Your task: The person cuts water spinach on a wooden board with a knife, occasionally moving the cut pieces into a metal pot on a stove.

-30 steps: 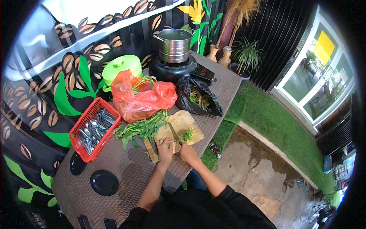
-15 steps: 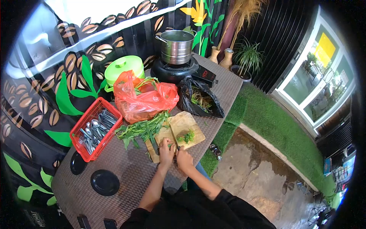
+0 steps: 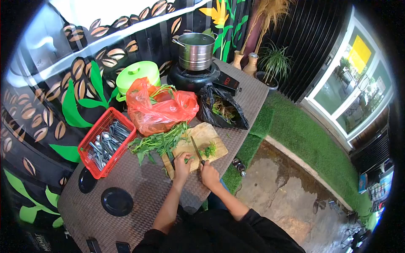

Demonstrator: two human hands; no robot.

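Observation:
A knife lies along the wooden cutting board, its blade pointing away from me, and my right hand is closed around its handle. On the left part of the board, my left hand has its fingers curled around some green stems, whose tips show at the fingers. Chopped greens form a small pile right of the blade. Long leafy greens lie beside the board on the left, partly over its edge.
Behind the board stand a red plastic bag and a black bag of trimmings. A steel pot sits on a stove. Left are a red cutlery basket, a green lidded container and a black plate.
My right hand and the knife have moved slightly to the right, away from my left hand. My left hand has shifted a little to the left on the board.

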